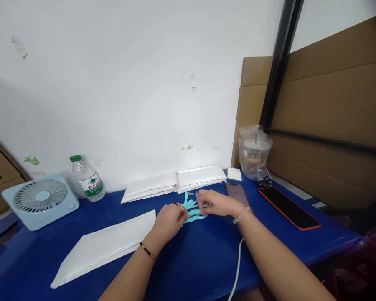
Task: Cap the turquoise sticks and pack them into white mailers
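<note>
A loose pile of thin turquoise strips [191, 204] lies on the blue tabletop between my hands, with a few pale translucent pieces among them. From the left, my left hand [171, 218] pinches at the pile's near edge, and a turquoise strip runs out from its fingertips. Opposite it, my right hand [217, 202] has its fingers closed over the pile's right side. A pale piece shows beside those fingertips, but what they hold is hidden. A white padded envelope [113, 242] lies to the left of my left hand.
Behind the pile, white envelopes are stacked in a left stack [152, 186] and a right stack [202, 176] against the wall. A fan [42, 200] and water bottle [88, 179] stand left. Two phones [238, 193] [288, 207], a bagged cup [255, 154] and a white cable [238, 267] are right.
</note>
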`<state>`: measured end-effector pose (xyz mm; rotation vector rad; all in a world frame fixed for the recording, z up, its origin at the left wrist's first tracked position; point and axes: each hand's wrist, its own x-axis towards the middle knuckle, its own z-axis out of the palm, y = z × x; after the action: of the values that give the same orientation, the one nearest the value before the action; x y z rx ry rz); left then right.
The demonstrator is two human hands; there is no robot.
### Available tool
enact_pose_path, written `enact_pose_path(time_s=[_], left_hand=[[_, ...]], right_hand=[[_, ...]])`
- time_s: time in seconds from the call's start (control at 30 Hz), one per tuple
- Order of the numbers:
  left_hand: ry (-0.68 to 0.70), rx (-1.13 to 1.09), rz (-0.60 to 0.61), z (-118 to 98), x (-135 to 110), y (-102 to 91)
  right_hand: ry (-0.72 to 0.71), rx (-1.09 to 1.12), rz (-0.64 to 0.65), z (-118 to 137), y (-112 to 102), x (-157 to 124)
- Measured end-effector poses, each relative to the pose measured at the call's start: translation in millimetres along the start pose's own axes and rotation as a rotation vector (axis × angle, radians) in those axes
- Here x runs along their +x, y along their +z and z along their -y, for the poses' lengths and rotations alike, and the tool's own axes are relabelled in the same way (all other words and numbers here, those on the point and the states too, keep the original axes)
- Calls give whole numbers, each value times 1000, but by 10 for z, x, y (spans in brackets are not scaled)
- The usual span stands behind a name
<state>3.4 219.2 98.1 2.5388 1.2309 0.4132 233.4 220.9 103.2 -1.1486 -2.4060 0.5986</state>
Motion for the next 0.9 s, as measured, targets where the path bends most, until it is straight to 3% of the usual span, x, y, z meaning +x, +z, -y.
enact_pose_path(time_s=[0.17, 0.3, 0.53, 0.7, 0.9], left_hand=[[-217, -180, -180, 216, 20, -86], [-301, -112, -202, 245, 30, -2], [-320, 30, -161, 159, 82, 168], [-230, -57, -179, 192, 74, 121], [-194, -178, -153, 183, 59, 120]], right_hand=[[148, 257, -291, -145, -90, -23], [244, 282, -460, -186, -28, 34], [269, 454, -480, -192, 123, 136], [329, 523, -563, -75, 91, 125], [232, 830, -601, 28, 102, 148]])
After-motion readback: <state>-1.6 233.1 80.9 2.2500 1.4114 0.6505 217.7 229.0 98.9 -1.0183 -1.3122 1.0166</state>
